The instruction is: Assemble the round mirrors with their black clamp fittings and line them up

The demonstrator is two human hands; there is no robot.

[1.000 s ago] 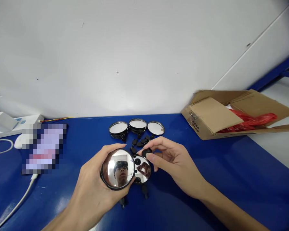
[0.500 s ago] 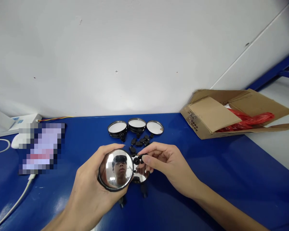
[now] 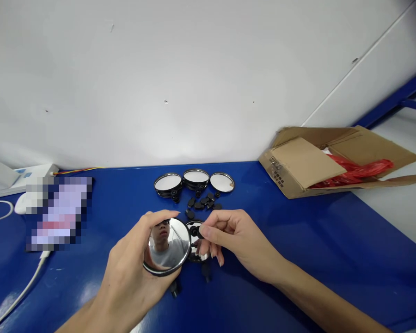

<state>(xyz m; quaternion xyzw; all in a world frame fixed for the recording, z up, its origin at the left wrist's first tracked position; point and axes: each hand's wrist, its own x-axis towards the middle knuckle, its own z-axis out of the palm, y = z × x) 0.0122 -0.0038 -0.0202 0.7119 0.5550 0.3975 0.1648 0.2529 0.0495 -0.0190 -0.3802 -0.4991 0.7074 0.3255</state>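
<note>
While a mirror (image 3: 171, 249) is held, the box (image 3: 307, 162) contains red plastic (image 3: 357, 172).

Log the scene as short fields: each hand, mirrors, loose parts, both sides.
left hand: holds a round mirror, reflective face toward the camera
right hand: pinches a small black part near that mirror's right edge
between hands: second mirror, partly hidden
back row: more mirrors in three groups
loose parts: black pieces before the back row
right side: open cardboard box, red plastic inside
left side: white cable

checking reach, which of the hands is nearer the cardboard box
Right. The right hand is left of and below the cardboard box in view; the left hand is farther left.
</note>
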